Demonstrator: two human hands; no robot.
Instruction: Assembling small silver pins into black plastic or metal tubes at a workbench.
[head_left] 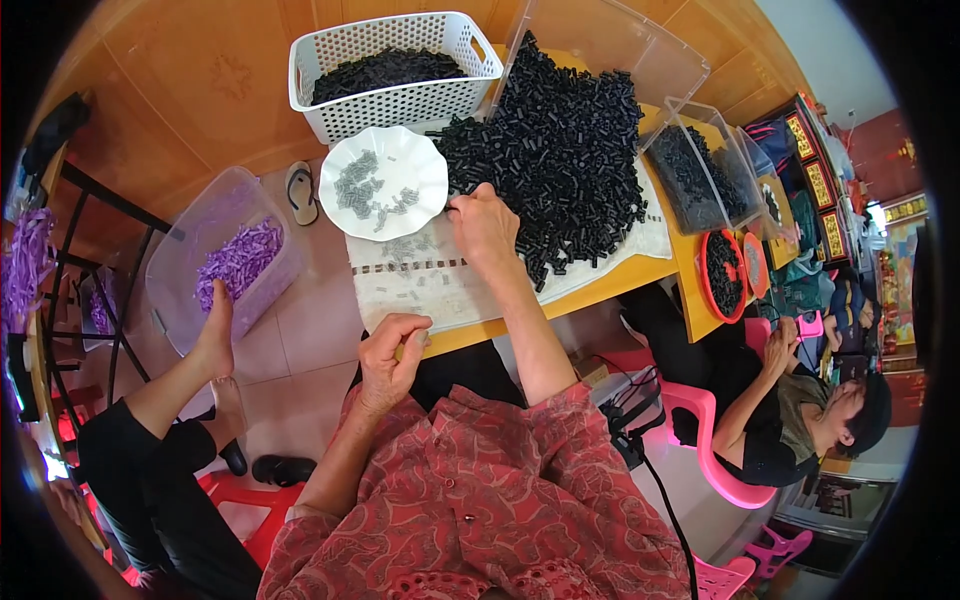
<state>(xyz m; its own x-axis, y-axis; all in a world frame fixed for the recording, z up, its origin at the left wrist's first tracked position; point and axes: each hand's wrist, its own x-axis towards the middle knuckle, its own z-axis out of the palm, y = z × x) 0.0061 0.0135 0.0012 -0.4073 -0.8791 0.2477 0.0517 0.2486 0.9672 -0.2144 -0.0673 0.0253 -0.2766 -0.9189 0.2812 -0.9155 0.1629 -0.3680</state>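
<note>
My right hand [487, 232] is at the left edge of a large heap of small black tubular pieces [560, 150]. Its fingers are drawn together, and whatever they grip is hidden. My left hand [392, 358] is closed, thumb against curled fingers, by the table's front edge; I cannot make out what is in it. A white scalloped plate [415, 150] holds small clear pieces [362, 190] to the left of my right hand. More clear pieces [405, 248] are scattered on the pale cloth [440, 300] between plate and left hand.
Behind the plate stands a white perforated basket [390, 98] of black pieces. Clear bins [690, 205] and a red bowl [708, 275] sit to the right. A plastic tub [185, 250] with purple pieces is on the floor at left. One person sits on each side.
</note>
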